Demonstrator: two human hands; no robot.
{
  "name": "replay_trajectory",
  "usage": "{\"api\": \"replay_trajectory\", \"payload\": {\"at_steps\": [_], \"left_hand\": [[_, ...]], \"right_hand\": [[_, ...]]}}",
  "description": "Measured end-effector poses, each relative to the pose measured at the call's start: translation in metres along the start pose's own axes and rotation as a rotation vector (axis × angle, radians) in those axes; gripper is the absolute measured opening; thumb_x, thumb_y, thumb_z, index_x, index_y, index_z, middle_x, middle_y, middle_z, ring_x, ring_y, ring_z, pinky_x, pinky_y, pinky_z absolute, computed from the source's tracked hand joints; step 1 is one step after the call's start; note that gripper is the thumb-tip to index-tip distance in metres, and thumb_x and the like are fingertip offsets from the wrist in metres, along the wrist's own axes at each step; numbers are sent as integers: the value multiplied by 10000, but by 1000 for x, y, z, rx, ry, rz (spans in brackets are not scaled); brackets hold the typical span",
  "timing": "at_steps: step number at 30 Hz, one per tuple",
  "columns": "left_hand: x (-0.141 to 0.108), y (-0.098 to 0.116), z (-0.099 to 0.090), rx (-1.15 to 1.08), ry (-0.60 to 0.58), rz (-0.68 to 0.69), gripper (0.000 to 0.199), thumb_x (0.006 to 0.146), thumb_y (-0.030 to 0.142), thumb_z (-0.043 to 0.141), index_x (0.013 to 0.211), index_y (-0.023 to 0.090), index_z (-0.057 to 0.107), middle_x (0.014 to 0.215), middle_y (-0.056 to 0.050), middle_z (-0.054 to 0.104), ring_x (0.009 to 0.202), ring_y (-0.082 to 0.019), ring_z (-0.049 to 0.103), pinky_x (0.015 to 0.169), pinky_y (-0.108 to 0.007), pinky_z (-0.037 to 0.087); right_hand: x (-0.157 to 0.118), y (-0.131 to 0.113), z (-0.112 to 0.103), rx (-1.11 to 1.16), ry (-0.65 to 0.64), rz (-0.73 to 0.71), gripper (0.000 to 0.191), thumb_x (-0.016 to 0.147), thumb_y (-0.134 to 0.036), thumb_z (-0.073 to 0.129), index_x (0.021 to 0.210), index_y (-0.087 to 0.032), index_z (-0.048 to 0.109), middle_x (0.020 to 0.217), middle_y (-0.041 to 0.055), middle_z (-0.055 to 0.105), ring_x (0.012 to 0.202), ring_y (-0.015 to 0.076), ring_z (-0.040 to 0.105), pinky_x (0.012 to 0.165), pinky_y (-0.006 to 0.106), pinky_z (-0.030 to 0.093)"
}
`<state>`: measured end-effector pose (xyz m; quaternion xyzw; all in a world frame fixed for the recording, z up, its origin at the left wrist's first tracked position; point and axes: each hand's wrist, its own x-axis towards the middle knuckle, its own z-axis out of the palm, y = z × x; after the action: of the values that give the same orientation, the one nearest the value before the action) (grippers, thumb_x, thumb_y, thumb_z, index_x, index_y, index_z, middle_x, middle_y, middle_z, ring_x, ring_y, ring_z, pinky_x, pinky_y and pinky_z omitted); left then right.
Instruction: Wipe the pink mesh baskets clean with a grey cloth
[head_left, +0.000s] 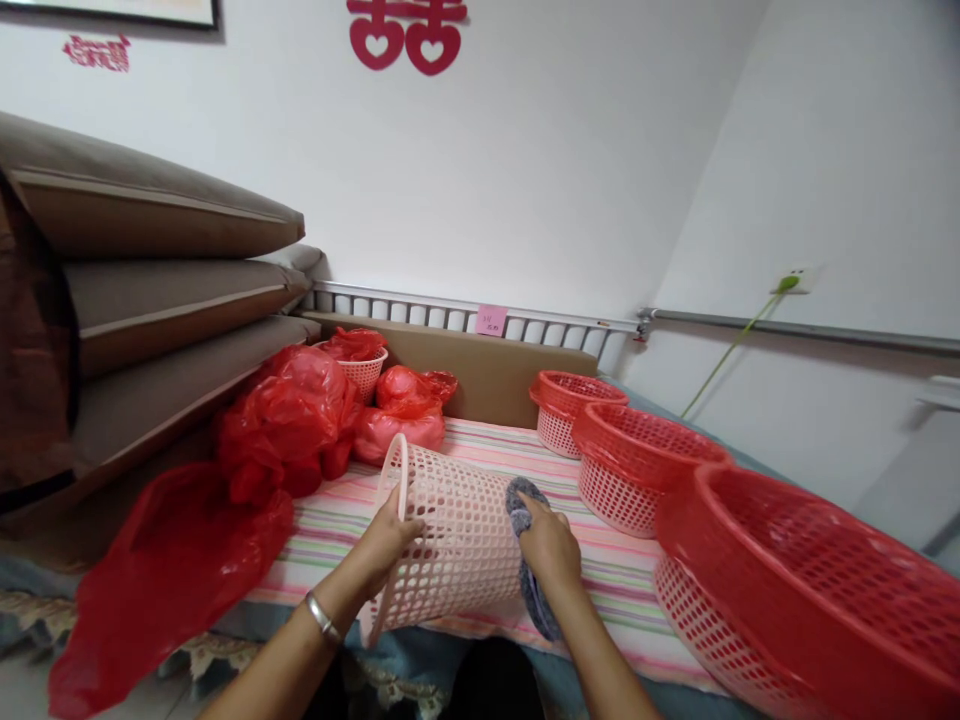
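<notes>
A pale pink perforated plastic basket (465, 530) lies tipped on its side in front of me, its open rim facing left. My left hand (394, 540) grips that rim, thumb on the outer wall and fingers hidden inside. Against the basket's base, my right hand (549, 540) presses a grey cloth (536, 600), with fingers closed over it. The cloth hangs down along the base. Beneath the basket spreads a striped sheet (322, 530).
Red-lined baskets stand on the right: a far one (559, 425), a middle one (622, 490) and a near one (727, 610). Red plastic bags (285, 420) crowd the left, beside stacked cushions (165, 310). A small basket (364, 370) and radiator (420, 308) are behind.
</notes>
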<state>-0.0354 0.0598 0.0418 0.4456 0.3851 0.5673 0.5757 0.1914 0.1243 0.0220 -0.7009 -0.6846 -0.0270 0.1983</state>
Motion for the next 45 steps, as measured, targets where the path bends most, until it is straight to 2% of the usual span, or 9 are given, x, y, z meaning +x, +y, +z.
{"api": "replay_trajectory", "payload": {"at_steps": [5,8,13,18,21,26,31,40,45], "left_hand": [[-9,-12,0,-12,17,-3,803,693,146,599,1376,270,196,1127,-100,599,809,-199,634,657,-346,529],[-8,-18,-2,-11,27,11,809,670,186,649,1368,262,247,1165,-113,605,855,-239,640,674,-360,526],[-3,-22,-7,-10,61,83,788,607,167,692,1319,209,356,1325,-102,522,1155,-287,514,951,-357,421],[-5,-25,-5,-1,39,18,795,627,231,714,1323,245,331,1277,-116,550,1013,-276,605,816,-374,494],[-10,-24,-2,-5,26,-46,795,692,237,650,1364,261,227,1211,-140,572,822,-233,662,688,-372,523],[-16,-22,-1,-7,1,-55,804,717,153,586,1390,259,160,1236,-143,541,839,-208,654,687,-335,514],[-20,-26,-1,5,3,-56,861,710,147,570,1416,238,85,1201,-153,546,813,-211,655,665,-337,510],[-16,-35,-6,13,-1,-39,904,678,223,619,1409,237,88,1103,-112,573,735,-194,642,618,-326,502],[-13,-33,-10,16,-22,34,826,646,269,711,1341,217,267,1066,-87,610,875,-229,610,661,-290,487]], "right_hand": [[-11,-49,-11,156,39,-229,575,716,-35,372,1247,-167,549,1218,67,601,1112,248,498,934,342,373],[-29,-97,-21,223,41,-391,613,683,-47,427,1248,-257,539,1239,4,588,1133,222,473,948,325,358],[-50,-136,-30,273,16,-537,644,660,-108,494,1280,-284,487,1253,11,572,1095,256,465,873,374,394],[-42,-101,-17,208,38,-545,680,706,-76,452,1328,-346,417,1355,-20,487,1219,245,373,963,401,319],[-27,-63,-5,157,71,-406,643,717,-54,419,1303,-315,467,1318,-18,524,1213,232,390,974,364,316],[-1,-3,8,77,93,-124,595,724,-53,386,1277,-232,514,1248,13,583,1075,212,507,883,287,385],[5,16,9,53,46,38,632,699,-55,396,1290,-257,495,1227,14,594,995,224,555,794,304,427],[-13,-80,-12,300,101,-351,615,668,-12,396,1223,-217,566,1219,23,598,1120,206,481,977,322,353],[-36,-133,-29,350,84,-498,620,661,-57,450,1244,-249,537,1213,16,593,1106,222,466,955,339,368]]}}
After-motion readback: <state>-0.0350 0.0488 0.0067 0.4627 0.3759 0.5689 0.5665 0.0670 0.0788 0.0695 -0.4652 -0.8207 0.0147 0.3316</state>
